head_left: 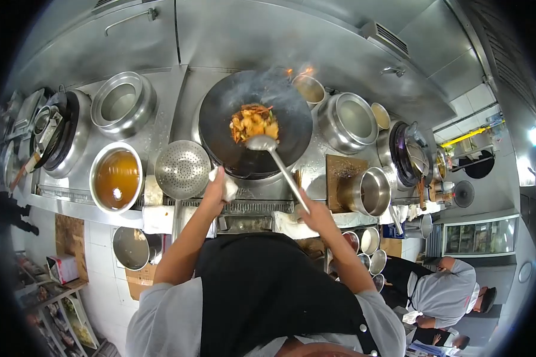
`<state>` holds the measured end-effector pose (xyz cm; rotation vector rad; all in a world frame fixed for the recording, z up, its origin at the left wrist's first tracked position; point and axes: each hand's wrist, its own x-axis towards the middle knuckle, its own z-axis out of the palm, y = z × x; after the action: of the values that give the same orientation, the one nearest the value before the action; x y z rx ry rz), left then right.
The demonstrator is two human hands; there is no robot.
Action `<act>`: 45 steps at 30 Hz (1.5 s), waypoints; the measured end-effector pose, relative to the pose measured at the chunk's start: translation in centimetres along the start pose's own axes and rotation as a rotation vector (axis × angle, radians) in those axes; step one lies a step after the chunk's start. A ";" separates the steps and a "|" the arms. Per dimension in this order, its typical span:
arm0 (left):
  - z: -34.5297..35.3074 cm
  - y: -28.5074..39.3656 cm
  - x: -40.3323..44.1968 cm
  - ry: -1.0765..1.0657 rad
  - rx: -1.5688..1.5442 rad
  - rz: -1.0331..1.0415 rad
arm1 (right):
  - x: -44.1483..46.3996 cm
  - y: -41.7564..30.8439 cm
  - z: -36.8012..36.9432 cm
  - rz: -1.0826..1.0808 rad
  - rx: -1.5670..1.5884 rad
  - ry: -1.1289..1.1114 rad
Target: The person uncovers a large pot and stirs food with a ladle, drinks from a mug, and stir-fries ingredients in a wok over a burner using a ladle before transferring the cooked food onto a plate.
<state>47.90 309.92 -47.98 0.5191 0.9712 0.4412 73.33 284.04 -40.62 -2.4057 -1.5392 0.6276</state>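
A large black wok (220, 113) sits on the stove, with browned and orange food pieces (253, 123) in its middle and smoke over it. My right hand (317, 214) is closed round the long handle of a metal ladle (261, 143), whose bowl rests against the food. At the wok's near left edge, my left hand (215, 189) is closed on a white cloth (229, 185). Just left of that hand lies a perforated metal strainer (183, 169), its handle pointing toward me.
A bowl of amber liquid (118, 178) stands at the left, below a metal pot (118, 102). Right of the wok are another pot (354, 119), a steel pot (375, 191) on a board and small flames (304, 72). Another person (443, 291) stands at the lower right.
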 end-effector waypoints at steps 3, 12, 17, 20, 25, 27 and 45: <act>-3.7 -3.0 -2.4 0.007 -0.048 0.075 | 6.1 -0.7 -1.1 0.050 -0.011 0.058; -8.0 -7.5 -8.8 0.087 0.121 -0.017 | 11.0 -5.7 3.8 -0.070 0.261 0.065; -5.3 -5.4 -7.3 0.064 0.037 0.020 | 4.4 -2.5 3.3 -0.125 0.545 0.012; -2.9 -3.5 -5.6 0.002 -0.079 0.040 | 1.5 -1.4 1.8 -0.210 0.367 0.303; 1.3 0.4 -0.6 0.092 0.003 0.008 | -5.0 -2.8 -0.4 0.284 0.349 0.166; 2.6 1.4 1.2 0.104 0.117 0.004 | -8.1 -3.8 0.9 0.133 0.448 0.155; -2.2 -2.9 -7.9 0.038 -0.066 0.188 | -9.6 -10.3 -1.7 0.012 0.655 -0.009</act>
<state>42.46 303.58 -45.53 0.5464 0.9450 0.6517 62.38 279.88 -32.71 -1.9100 -1.0882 0.9642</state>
